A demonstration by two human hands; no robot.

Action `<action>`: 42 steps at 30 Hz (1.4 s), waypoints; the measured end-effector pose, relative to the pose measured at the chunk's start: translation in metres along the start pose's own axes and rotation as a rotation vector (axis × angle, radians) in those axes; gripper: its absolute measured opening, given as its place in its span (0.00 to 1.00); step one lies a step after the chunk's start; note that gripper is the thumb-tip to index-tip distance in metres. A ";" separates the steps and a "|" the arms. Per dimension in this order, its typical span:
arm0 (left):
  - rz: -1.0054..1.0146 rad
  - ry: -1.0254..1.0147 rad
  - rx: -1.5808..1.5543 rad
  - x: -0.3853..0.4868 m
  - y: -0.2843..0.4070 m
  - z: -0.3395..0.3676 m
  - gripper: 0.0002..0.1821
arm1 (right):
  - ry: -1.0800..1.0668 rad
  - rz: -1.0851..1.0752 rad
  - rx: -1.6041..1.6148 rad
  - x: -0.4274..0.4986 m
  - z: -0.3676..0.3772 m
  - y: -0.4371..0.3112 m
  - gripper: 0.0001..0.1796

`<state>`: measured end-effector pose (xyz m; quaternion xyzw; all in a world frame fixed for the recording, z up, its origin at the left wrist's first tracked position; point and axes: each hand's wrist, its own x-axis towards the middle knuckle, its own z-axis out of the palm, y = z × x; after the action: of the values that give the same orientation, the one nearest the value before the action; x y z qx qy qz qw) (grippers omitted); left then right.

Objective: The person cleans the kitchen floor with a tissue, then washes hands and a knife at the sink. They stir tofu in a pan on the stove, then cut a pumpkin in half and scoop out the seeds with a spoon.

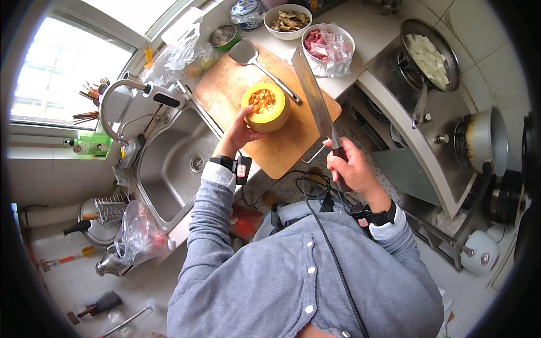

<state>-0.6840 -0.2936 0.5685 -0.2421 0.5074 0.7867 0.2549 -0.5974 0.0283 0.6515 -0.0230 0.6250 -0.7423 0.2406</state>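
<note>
A cut pumpkin (277, 120) rests on the wooden cutting board (281, 158), its open face tilted up towards me. Orange pulp and seeds (262, 101) fill the hollow in its yellow flesh. My left hand (239, 131) grips the pumpkin's near left side, thumb on the rim. In my right hand (353, 169) is the dark handle of a kitchen cleaver (315, 95). Its broad blade points away from me, raised to the right of the pumpkin and apart from it. Behind the pumpkin, a metal spatula (274, 79) lies across the board.
Left of the board is a stainless steel sink (169, 169) with a curved faucet (107, 99). Bowls of raw meat (315, 44) and brown food pieces (290, 20) stand behind. On the stove at right are a frying pan (452, 63) of white cubes and a pot (492, 139).
</note>
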 end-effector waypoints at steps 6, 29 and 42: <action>0.044 0.089 -0.176 0.000 -0.019 -0.006 0.33 | -0.130 0.001 -0.011 0.019 -0.004 -0.001 0.20; 0.195 0.241 -0.039 -0.008 -0.022 -0.015 0.49 | -0.125 0.044 -0.573 0.086 0.090 -0.039 0.15; 0.138 0.169 -0.015 -0.006 -0.014 -0.019 0.56 | -0.078 0.148 -0.724 0.092 0.101 -0.041 0.16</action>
<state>-0.6677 -0.3069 0.5558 -0.2741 0.5365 0.7831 0.1544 -0.6578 -0.0956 0.6872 -0.0896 0.8372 -0.4525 0.2937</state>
